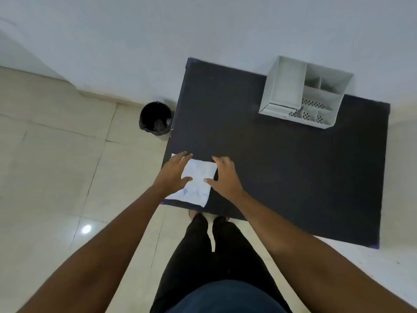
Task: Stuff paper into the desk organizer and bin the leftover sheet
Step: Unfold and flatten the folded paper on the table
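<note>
Black table top; white paper with faint blue marks; pale grey desk organizer, its lower trays perforated with dark dots; black bin; cream floor tiles; black trousers.

The left hand covers the left part of the paper, and the right hand hides its right edge. Faint blue marks on the sheet are too blurred to read. What lies inside the black bin is indistinct
</note>
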